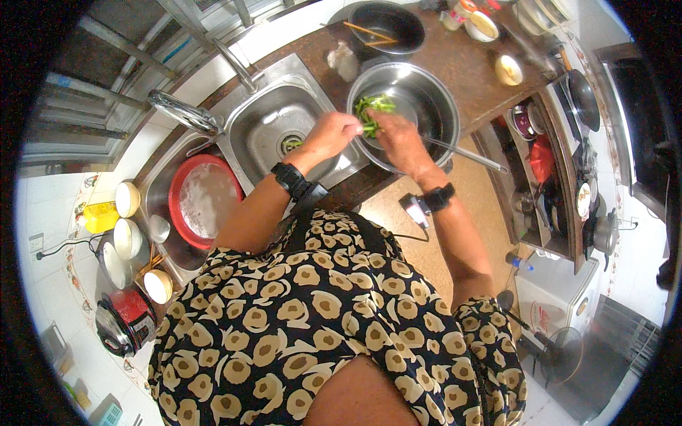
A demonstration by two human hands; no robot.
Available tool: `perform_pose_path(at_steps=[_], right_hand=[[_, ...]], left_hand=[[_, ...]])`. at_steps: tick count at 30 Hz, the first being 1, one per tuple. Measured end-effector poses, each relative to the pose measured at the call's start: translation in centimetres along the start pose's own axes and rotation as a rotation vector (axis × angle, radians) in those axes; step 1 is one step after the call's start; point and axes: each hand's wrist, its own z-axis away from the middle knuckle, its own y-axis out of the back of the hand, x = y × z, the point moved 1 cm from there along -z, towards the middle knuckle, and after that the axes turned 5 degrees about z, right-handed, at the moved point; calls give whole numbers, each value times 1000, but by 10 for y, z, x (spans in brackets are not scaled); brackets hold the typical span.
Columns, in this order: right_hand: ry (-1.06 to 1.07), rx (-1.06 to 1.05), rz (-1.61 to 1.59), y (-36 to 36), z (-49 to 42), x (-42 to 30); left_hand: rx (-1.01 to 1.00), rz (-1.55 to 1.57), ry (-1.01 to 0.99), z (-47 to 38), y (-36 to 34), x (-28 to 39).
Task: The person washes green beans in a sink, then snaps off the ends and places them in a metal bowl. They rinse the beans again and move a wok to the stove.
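Note:
A large stainless steel basin (453, 106) sits on the counter in front of me, with a bunch of cut green vegetable stems (379, 104) at its left side. My right hand (397, 139) reaches over the basin, its slightly blurred fingers around the greens. At the basin's left rim, my left hand (337, 133) has its thumb and fingertips pinched at the end of a green stem. A metal-handled utensil (474, 155) leans across the basin's right rim, its far end inside. Both wrists wear black straps with small devices.
Left of the basin is a steel sink (266, 122) with green scraps on its drain (291, 142). A red tub (176, 183) of cloudy water stands in the second sink. Behind the basin is a dark pot (391, 18) with chopsticks (373, 34). An open shelf (573, 234) stands at right.

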Motion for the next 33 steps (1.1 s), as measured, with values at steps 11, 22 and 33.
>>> perform_pose_path(at_steps=[11, 22, 33], right_hand=[[-289, -166, 138, -4, 16, 33], [-141, -245, -44, -7, 3, -5], [-246, -86, 140, -9, 25, 42]], left_hand=[[-16, 17, 77, 9, 15, -3], [2, 54, 3, 0, -3, 5], [3, -32, 9, 14, 13, -2]])
